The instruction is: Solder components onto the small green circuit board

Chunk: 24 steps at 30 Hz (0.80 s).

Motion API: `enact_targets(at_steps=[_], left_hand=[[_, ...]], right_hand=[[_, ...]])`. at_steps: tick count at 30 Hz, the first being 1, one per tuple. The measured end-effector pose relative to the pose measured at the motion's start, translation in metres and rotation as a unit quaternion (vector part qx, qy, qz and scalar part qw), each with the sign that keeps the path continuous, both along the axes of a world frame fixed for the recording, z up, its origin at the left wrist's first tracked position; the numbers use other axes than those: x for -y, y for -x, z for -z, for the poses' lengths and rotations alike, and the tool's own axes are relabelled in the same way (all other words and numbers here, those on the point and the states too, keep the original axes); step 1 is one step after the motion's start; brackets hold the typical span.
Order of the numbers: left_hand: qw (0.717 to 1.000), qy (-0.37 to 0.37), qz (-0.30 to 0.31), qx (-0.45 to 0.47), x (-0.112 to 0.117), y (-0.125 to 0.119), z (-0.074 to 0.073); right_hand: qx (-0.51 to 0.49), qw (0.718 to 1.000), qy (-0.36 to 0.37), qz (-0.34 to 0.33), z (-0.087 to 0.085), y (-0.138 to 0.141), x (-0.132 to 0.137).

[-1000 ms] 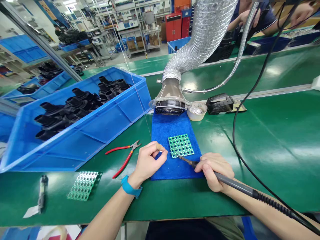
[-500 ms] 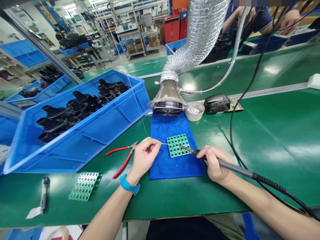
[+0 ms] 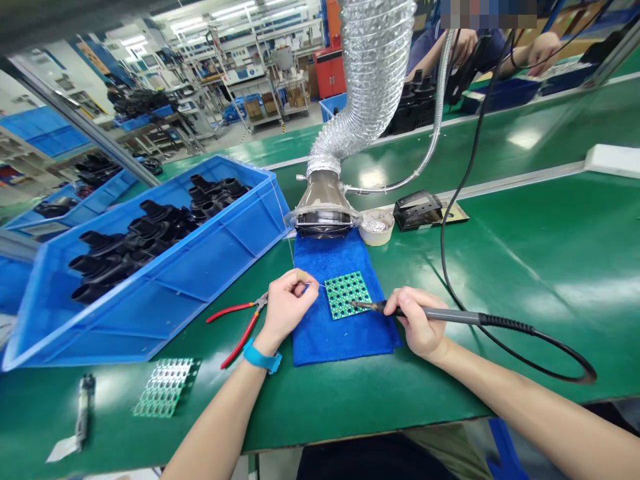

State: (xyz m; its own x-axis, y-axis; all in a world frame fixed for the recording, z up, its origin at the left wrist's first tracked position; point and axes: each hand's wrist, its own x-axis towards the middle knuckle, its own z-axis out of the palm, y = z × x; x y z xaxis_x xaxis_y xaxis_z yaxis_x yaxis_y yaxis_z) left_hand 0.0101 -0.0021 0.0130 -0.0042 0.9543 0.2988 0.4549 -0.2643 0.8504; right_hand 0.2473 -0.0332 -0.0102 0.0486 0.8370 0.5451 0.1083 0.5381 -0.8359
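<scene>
- Red-handled metal pliers lie at left.
- Left hand: fingertips pinch a thin silvery wire.
- Square green circuit board lies on a blue cloth.
- Right hand: fingers wrap a grey-and-black pen-shaped soldering iron, tip over the board.

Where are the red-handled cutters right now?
In the head view, the red-handled cutters lie left of centre on the green table, between the blue bin and the left hand.

A blue bin holds black parts, probably plastic.
</scene>
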Motion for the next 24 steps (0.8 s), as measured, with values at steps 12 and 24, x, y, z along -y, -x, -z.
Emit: enact_targets(at_steps=[12, 24], left_hand=[[0.999, 0.017, -0.044, 0.009, 0.0020, 0.0081, 0.0059], [0.999, 0.010, -0.037, 0.004, 0.0044, 0.0052, 0.0025]], right_hand=[[0.028, 0.998, -0.054, -0.036, -0.0088, 0.0024, 0.0046], [0.028, 0.997, -0.047, -0.052, -0.0087, 0.0021, 0.0046]])
